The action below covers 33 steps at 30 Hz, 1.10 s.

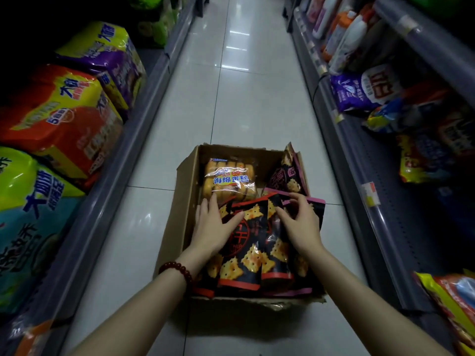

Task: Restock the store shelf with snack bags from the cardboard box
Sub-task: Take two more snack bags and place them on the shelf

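snack bags in black and red wrappers printed with square crackers lie heaped in an open cardboard box on the tiled aisle floor, between two store shelves. the left hand, with a red bead bracelet on its wrist, rests flat on the left side of the heap, fingers straight and slightly spread. the right hand lies on the right side, fingers bent and curling round the top edge of a bag. a clear pack of yellow sponge cakes lies at the far end of the box, just beyond the left fingertips. how many bags lie beneath the top ones is hidden. the left shelf carries large bright noodle packs, partly cut off by the frame. the right shelf is dim; its bags and bottles are hard to make out.
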Motion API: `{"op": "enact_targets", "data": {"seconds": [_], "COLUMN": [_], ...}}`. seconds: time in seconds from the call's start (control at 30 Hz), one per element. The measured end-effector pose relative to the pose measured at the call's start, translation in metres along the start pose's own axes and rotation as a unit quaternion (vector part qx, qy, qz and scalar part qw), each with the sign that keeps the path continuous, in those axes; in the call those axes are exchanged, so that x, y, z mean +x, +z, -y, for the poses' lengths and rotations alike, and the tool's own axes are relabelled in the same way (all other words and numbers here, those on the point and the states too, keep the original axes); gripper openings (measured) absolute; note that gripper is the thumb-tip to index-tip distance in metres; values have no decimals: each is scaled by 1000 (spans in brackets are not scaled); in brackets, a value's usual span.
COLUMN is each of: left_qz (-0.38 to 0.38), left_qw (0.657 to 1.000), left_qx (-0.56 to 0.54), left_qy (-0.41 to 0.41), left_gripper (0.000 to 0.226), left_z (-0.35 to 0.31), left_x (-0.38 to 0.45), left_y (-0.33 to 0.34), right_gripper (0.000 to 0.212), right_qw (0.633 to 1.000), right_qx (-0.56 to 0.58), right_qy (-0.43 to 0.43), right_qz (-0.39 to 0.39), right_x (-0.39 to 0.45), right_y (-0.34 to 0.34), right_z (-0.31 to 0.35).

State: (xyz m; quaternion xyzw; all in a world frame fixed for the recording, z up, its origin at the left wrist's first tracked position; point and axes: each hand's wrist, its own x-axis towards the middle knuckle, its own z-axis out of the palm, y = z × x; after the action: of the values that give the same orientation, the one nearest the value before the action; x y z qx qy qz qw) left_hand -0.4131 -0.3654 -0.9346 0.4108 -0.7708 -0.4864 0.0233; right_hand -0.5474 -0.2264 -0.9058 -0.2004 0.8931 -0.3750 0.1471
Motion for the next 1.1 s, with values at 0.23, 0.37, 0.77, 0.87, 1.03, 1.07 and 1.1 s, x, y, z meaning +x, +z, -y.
{"op": "enact_targets", "data": {"seconds": [0.23,0.37,0.77,0.87,1.03,1.07,1.1], "left_qz": [-13,-5,-10,-11,-14,-16,-17], "left_qw": [1000,1000,999,998,995,995,995], "left_qx": [-13,-25,39,58,37,36,37], "left_qy": [-18,-17,-20,-34,-89,-91,-92], "left_gripper": [106,109,98,96,86,83,80], "left_z": [18,27,19,13,5,4,5], "left_x": [-7,-11,-7,-4,-7,-7,-8], "left_y": [12,17,24,27,32,32,33], "right_gripper": [48,49,36,43,56,54,52], "right_qw": [996,992,980,983,977,975,973], "right_qx": [93,124,65,47,176,184,190], "right_qy": [13,19,-64,-25,45,48,51], "right_qz": [-14,-14,-175,-176,-113,-117,-125], "right_x": [-8,-10,-7,0,-4,-6,-8], "right_y": [12,18,-24,-36,-33,-30,-28], "right_z": [-10,-14,-24,-34,-37,-38,-40]}}
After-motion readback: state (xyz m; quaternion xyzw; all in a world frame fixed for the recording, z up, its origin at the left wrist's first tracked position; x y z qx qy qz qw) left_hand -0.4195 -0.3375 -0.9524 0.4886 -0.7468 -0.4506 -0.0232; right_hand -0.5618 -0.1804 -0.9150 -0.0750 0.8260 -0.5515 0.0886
